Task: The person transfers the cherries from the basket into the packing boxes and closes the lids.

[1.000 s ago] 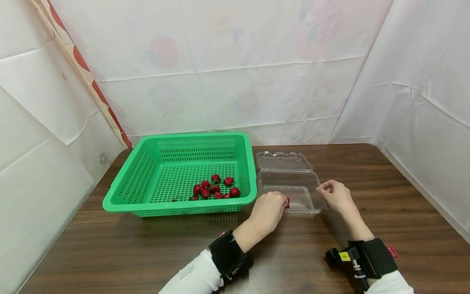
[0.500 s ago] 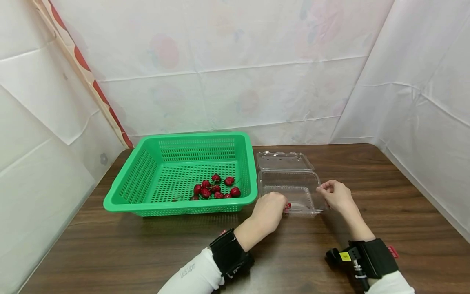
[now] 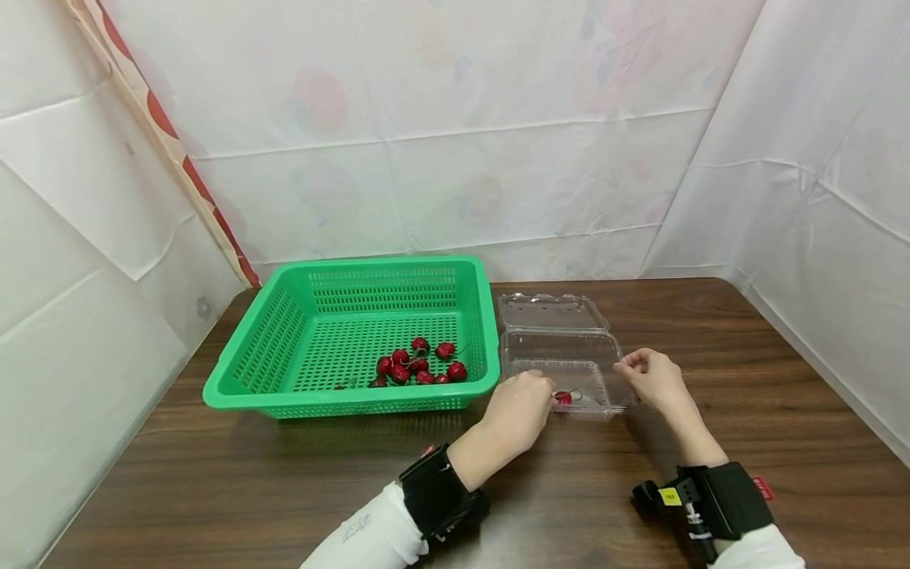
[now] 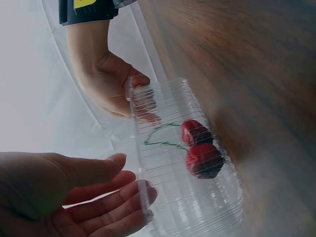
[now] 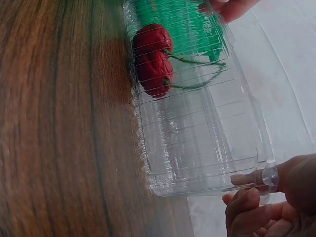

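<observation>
Two red cherries [image 4: 204,160] joined by green stems lie on the floor of a clear plastic clamshell box [image 3: 562,375], whose lid is folded back. My left hand [image 3: 521,405] is at the near left of the box. In the left wrist view its thumb and fingers stand apart, holding nothing, with the fingertips by the box's rim. My right hand [image 3: 652,380] pinches the box's right rim between thumb and fingers, plainest in the right wrist view. Several more cherries [image 3: 400,373] sit in a green basket [image 3: 284,399] left of the box.
The box and basket stand side by side on a brown wooden table [image 3: 569,506]. White sheeting [image 3: 455,158] hangs behind and at both sides. The basket's right wall is close to the box's left edge.
The left hand has let go of the cherries and drawn slightly left. The cherries now show in the box beside its fingers. The right hand keeps its place on the rim.
</observation>
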Demonstrator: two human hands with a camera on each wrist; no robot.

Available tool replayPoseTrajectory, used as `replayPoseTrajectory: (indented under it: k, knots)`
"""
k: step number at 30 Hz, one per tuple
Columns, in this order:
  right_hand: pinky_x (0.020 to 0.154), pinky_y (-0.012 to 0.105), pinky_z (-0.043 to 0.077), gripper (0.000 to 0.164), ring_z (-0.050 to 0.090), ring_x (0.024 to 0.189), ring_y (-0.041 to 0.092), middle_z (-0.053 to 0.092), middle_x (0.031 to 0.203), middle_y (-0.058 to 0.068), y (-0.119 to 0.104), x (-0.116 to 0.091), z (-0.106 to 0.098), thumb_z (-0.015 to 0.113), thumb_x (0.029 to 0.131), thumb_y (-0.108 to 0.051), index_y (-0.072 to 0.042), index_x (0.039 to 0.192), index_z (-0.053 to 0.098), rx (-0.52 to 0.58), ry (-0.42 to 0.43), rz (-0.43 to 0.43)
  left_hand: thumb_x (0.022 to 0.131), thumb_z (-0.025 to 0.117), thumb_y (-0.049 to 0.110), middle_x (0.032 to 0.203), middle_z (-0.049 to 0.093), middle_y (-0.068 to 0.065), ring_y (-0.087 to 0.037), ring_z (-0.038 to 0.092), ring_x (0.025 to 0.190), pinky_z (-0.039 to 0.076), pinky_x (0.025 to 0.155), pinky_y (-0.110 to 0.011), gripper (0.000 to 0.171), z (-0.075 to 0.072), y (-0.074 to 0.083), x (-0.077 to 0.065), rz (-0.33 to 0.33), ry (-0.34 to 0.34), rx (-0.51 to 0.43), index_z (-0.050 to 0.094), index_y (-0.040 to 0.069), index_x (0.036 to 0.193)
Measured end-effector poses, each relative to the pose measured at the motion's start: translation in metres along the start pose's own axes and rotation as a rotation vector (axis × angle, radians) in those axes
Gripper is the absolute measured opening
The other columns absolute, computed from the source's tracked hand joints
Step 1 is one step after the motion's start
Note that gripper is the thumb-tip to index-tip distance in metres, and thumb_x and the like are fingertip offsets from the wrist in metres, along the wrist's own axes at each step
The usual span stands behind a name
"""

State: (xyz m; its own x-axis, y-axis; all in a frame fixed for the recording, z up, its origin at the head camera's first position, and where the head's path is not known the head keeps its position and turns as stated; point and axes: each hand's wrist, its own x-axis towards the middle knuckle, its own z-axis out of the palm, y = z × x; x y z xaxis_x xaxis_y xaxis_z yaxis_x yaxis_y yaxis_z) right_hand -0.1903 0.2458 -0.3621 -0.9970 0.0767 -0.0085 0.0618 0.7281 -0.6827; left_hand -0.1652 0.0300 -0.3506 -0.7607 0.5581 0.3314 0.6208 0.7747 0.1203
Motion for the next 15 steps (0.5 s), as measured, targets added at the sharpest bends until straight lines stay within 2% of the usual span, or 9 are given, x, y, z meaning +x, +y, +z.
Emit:
replayPoseTrajectory:
  k: [7,15]
  knots:
    - [0.044,0.029,0.038,0.025,0.049,0.042,0.015,0.049,0.052,0.000,0.000,-0.001,-0.001,0.052,0.089,-0.018,0.007,0.095,0.051,0.003,-0.005,0.010,0.082,0.064,0.020,0.072,0.056,0.003,-0.009,0.058,0.065,0.043,0.050,-0.019,0.009,-0.015,0.003,-0.007,0.022,0.037,-0.006,0.067,0.012,0.080]
    - [0.044,0.029,0.038,0.025,0.048,0.041,0.013,0.048,0.051,0.000,0.000,0.000,-0.001,0.051,0.090,-0.018,0.007,0.095,0.050,0.002,-0.007,0.003,0.084,0.062,0.019,0.081,0.061,0.001,-0.009,0.059,0.073,0.047,0.061,-0.019,0.011,-0.033,-0.004,-0.019,0.060,0.126,-0.055,0.068,0.010,0.087]
